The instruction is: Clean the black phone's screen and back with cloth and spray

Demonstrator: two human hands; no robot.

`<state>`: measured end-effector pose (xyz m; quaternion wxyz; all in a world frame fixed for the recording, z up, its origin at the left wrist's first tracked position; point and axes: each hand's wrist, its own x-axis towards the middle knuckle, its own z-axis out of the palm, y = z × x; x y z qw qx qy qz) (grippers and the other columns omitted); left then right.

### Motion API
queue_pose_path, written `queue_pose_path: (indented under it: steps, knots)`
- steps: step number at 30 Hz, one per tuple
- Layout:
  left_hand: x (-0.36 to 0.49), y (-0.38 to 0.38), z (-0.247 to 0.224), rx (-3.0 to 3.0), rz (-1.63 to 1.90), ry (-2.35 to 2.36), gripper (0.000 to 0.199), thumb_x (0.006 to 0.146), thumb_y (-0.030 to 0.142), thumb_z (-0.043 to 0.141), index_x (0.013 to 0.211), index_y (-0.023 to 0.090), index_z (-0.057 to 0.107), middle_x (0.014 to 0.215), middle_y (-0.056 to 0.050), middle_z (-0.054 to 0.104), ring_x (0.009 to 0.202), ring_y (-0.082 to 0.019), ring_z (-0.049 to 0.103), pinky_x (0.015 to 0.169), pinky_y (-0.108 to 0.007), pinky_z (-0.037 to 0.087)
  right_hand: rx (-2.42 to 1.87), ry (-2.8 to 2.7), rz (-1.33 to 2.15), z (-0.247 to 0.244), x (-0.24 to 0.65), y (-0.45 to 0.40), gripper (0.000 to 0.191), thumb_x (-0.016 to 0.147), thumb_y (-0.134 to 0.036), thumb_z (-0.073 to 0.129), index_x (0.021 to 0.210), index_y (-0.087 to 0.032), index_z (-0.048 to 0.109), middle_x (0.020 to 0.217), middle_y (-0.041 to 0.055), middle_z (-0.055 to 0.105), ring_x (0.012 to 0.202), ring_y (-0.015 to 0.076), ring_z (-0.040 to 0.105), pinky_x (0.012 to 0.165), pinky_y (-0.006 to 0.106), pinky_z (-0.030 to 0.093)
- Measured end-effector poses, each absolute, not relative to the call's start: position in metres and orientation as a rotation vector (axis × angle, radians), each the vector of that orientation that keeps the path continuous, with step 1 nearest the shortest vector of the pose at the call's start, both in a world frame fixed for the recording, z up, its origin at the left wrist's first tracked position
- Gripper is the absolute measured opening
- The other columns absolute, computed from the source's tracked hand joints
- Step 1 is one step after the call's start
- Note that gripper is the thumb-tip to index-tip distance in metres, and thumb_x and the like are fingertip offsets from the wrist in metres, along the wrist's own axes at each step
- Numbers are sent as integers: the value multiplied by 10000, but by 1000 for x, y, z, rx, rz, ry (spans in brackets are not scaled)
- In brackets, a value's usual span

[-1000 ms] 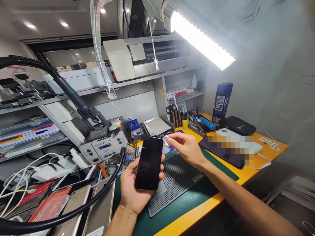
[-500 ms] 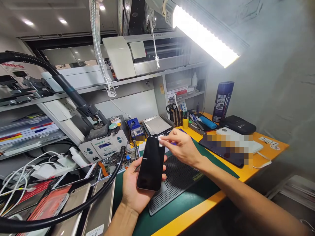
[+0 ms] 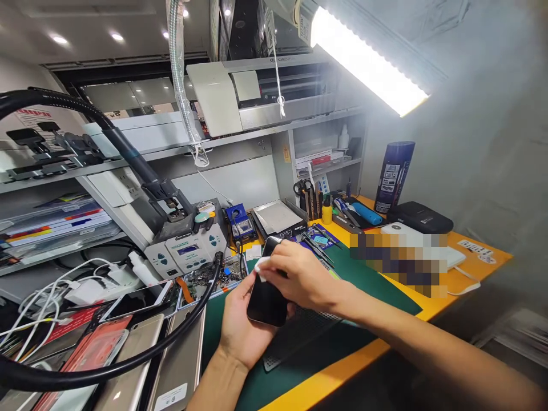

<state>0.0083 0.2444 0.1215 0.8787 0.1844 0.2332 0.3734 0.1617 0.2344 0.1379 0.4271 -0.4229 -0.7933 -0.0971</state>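
A black smartphone (image 3: pixel 266 305) lies in my left hand (image 3: pixel 242 328), screen up and tilted, with the fingers wrapped round its edges. My right hand (image 3: pixel 302 277) pinches a small white wipe (image 3: pixel 262 264) and presses it on the phone at the left edge, around the middle of its length. Much of the screen's upper right is hidden behind the right hand. Under both hands is a dark perforated mat (image 3: pixel 310 328), lying on a green work mat (image 3: pixel 368 302).
A hot-air station (image 3: pixel 186 251) with a black hose (image 3: pixel 201 314) stands at left, near several phones and a phone back panel (image 3: pixel 175 359). Tweezers (image 3: pixel 319 248) lie behind the hands. A yellow bottle (image 3: pixel 326 211) and a blue can (image 3: pixel 394 177) stand farther back. A lit lamp (image 3: pixel 368 63) hangs above.
My right hand has moved the wipe from the phone's top right corner down and left to its left edge, now covering more of the screen. The whole view has shifted slightly.
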Motion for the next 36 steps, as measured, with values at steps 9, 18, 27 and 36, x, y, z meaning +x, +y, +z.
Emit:
queue_pose_path:
  steps: [9, 18, 27, 36]
  knots:
    - [9, 244, 119, 470, 789, 494, 260, 946, 292, 540, 1028, 117, 713, 925, -113, 753, 785, -260, 695, 671, -407, 541, -1050, -1806, -250, 135, 171, 250, 147, 954, -211, 621, 893, -159, 744, 736, 31, 590, 693, 150, 513, 640, 262, 390]
    - [9, 243, 119, 468, 753, 477, 296, 950, 315, 524, 1030, 106, 717, 941, -136, 752, 803, -285, 699, 655, -399, 528, -1038, -1798, -275, 129, 171, 251, 160, 951, -237, 632, 862, -174, 749, 721, 21, 553, 699, 151, 483, 633, 264, 379]
    - [9, 244, 118, 501, 718, 474, 331, 946, 330, 523, 1090, 89, 699, 1002, -174, 743, 816, -288, 696, 651, -384, 519, -1120, -1752, -292, 132, 177, 257, 110, 914, -247, 688, 867, -193, 771, 752, 26, 514, 725, 165, 457, 634, 280, 358]
    - [8, 245, 117, 468, 764, 469, 273, 956, 293, 496, 1041, 125, 694, 928, -123, 749, 771, -266, 698, 646, -393, 533, -1158, -1772, -329, 128, 170, 255, 110, 913, -258, 693, 861, -211, 778, 763, 39, 538, 742, 178, 469, 635, 291, 375]
